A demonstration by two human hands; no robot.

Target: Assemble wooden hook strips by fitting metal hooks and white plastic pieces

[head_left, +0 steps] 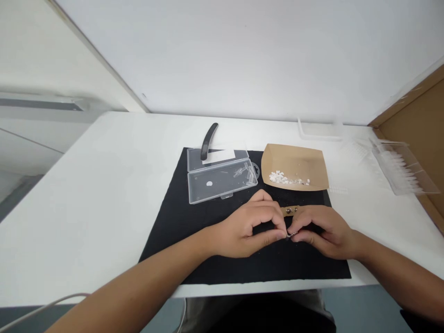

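Note:
My left hand (255,227) and my right hand (322,230) meet over the black mat (208,259), thumbs and forefingers pinched at a tiny shiny piece (292,235) between them. The piece is too small to name. Just behind the fingertips lies a small tan strip (288,211) with round metallic parts on it, partly hidden by both hands. Beyond my left hand, an open clear plastic case (222,182) holds a white round bit and some transparent slivers. A brown paper tray (301,162) with small white pieces in it stands behind my right hand.
A dark curved file (209,141) rests across the case's lid beside a white paper. Clear plastic boxes (398,171) lie at the right, near a cardboard wall (426,115). A shallow clear tray (321,134) is at the back. A cable (45,307) runs at the lower left.

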